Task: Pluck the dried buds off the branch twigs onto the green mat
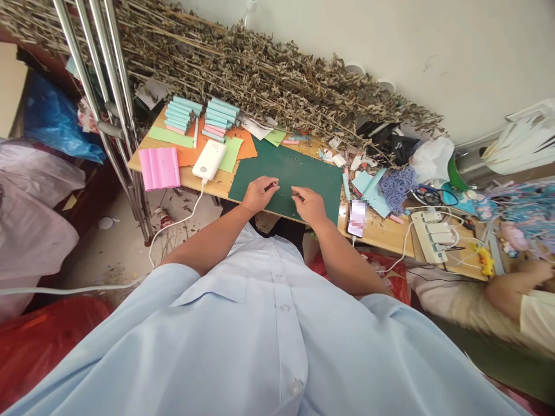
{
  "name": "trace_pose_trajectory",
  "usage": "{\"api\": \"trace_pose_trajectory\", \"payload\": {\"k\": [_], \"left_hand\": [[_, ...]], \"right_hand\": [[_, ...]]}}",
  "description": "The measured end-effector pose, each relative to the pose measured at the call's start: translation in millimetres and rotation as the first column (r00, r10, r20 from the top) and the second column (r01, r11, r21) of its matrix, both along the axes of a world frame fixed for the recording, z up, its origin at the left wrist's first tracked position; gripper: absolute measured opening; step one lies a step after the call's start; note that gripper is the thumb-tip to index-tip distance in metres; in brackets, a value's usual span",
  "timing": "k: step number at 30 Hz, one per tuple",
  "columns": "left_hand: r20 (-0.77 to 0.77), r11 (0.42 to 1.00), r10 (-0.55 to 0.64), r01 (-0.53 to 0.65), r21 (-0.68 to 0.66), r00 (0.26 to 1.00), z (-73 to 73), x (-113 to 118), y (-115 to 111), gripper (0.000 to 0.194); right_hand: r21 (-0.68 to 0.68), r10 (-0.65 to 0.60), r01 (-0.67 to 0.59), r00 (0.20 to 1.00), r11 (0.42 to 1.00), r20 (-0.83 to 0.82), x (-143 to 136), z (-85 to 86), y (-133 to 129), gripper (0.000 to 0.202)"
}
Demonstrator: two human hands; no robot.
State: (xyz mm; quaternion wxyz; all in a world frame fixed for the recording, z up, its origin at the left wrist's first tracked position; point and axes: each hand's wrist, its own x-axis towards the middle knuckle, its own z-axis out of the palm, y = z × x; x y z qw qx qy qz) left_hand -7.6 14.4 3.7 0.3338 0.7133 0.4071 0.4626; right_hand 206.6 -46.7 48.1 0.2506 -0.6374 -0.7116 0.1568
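Note:
My left hand (259, 195) hovers at the front half of a dark green cutting mat (299, 167), fingers curled in a pinch around a small dark bit too tiny to name. Across a short gap, my right hand (309, 204) is closed the same way, with a dark speck showing at its fingertips. What either pinch holds cannot be made out. A white power bank (209, 160) with a cable lies left of the mat, and a phone (357, 218) with a lit screen lies to the right.
Rolled blue paper tubes (221, 114) and folded pink paper (159, 168) occupy the table's left. Dried plant stalks (260, 69) are heaped behind. On the right are purple yarn (398, 188), a glue gun (362, 163) and a power strip (429, 236). Metal crutches (104, 104) stand left; another person's arm (515, 289) shows right.

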Motion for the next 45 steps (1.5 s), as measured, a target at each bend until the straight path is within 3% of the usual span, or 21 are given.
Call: {"api": "trace_pose_trajectory", "payload": {"k": [5,12,18,22,27,32,36,41,45], "left_hand": [[0.013,0.994,0.108,-0.107,-0.031,0.994,0.0,0.1,0.6,0.02],[0.038,0.975,0.216,-0.214,-0.06,0.976,0.5,1.2,0.8,0.019],[0.071,0.975,0.213,-0.207,-0.085,0.975,-1.5,1.9,2.0,0.019],[0.06,0.974,0.217,-0.213,-0.073,0.974,-3.0,1.5,2.8,0.016],[0.045,0.982,0.184,-0.182,-0.058,0.982,-3.7,0.7,2.3,0.015],[0.036,0.985,0.169,-0.168,-0.03,0.985,-3.0,0.1,1.2,0.015],[0.033,0.985,0.168,-0.167,-0.039,0.985,-2.2,-0.3,0.6,0.015],[0.025,0.988,0.146,-0.145,-0.048,0.989,-0.9,-0.4,0.1,0.015],[0.018,0.992,0.123,-0.122,-0.045,0.992,-0.2,0.1,-0.1,0.013]], "right_hand": [[-0.03,-0.015,0.017,0.998,0.999,0.054,-20.7,-19.4,2.9,0.051],[-0.021,0.022,-0.018,0.982,1.0,0.19,-36.3,-24.7,9.3,0.05],[0.002,-0.046,0.046,0.998,0.999,0.051,-39.5,-27.3,40.5,0.049],[0.01,-0.011,0.01,0.994,1.0,0.105,-51.1,-26.3,63.1,0.045],[0.007,0.08,-0.085,0.959,0.996,0.272,-59.5,-22.3,58.4,0.037],[0.005,0.133,-0.141,0.944,0.99,0.303,-62.2,-22.1,56.7,0.035],[0.061,0.066,-0.078,0.982,0.995,0.175,-45.8,-25.9,65.5,0.039],[0.081,-0.246,0.244,0.969,0.966,0.012,3.9,-30.2,72.4,0.044],[0.052,-0.221,0.218,0.973,0.975,0.071,22.9,-31.5,74.9,0.043]]}}
